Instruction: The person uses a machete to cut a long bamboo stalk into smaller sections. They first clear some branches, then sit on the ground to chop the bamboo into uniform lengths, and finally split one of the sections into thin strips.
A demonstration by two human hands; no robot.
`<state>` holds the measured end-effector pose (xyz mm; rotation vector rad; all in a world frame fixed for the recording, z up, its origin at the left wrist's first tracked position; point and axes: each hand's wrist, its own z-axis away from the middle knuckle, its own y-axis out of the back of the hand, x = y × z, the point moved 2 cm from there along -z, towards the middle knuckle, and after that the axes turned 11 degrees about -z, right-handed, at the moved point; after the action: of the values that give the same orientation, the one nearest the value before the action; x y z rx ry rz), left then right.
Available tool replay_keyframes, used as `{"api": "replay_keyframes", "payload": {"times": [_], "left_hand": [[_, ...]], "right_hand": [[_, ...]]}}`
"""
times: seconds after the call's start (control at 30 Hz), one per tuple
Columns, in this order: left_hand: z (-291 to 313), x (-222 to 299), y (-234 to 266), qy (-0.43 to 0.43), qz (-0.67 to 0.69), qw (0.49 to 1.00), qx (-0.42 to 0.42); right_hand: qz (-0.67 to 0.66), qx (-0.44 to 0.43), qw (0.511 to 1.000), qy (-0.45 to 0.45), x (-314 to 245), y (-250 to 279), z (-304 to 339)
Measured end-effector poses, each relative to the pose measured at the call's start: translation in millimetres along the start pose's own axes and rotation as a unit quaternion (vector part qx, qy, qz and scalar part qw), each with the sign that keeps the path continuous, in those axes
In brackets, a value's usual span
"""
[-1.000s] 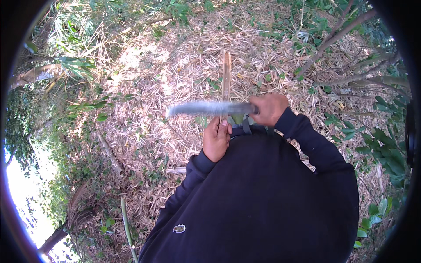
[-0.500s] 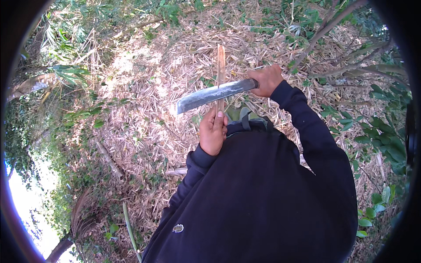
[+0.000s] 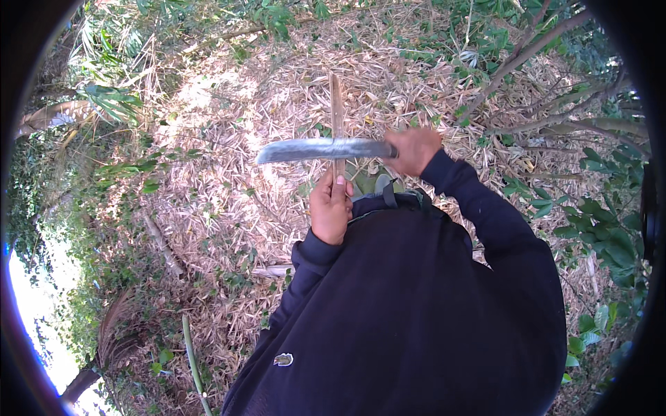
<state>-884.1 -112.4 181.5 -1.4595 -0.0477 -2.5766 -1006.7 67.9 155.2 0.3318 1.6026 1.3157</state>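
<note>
In my right hand [image 3: 415, 150], slightly blurred, is the handle of a machete [image 3: 305, 150]. Its broad grey blade points left and lies nearly level across a narrow flat wooden strip [image 3: 336, 104]. The strip stands out away from me, brown and straight, and its lower end is gripped in my left hand [image 3: 331, 208], with the thumb laid along it. Blade and strip cross just above the left fingers; whether they touch I cannot tell.
Dry leaf litter [image 3: 236, 139] covers the ground. Branches [image 3: 527, 55] and a leafy shrub [image 3: 610, 229] rise on the right. A green stalk [image 3: 194, 364] lies at lower left, near a short log [image 3: 164, 246].
The machete has swung from a slant to nearly level and shifted left, its tip rising. My right hand has moved slightly left and down. The strip and left hand have drifted a little left.
</note>
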Motion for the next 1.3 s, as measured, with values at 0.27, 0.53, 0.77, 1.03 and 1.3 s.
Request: {"api": "replay_keyframes", "payload": {"times": [0.27,0.53,0.77,1.03,1.3], "left_hand": [[1.9,5.6,3.0,0.009,0.024,0.999,0.020],[23.8,6.9,12.4,0.028,0.017,0.999,-0.008],[13.6,4.5,9.8,0.014,-0.007,0.999,-0.028],[16.3,-1.0,12.6,0.008,-0.060,0.997,-0.045],[13.1,15.3,10.7,0.009,-0.020,1.000,-0.008]], "right_hand": [[0.012,0.032,0.999,-0.011,-17.0,-3.0,3.3],[-0.019,0.050,0.987,-0.153,40.9,22.3,-23.3],[-0.027,0.007,0.994,-0.101,20.5,-6.4,-13.4],[0.013,-0.069,0.998,-0.007,-21.4,24.6,10.8],[-0.103,0.036,0.975,-0.195,29.9,36.3,-0.9]]}}
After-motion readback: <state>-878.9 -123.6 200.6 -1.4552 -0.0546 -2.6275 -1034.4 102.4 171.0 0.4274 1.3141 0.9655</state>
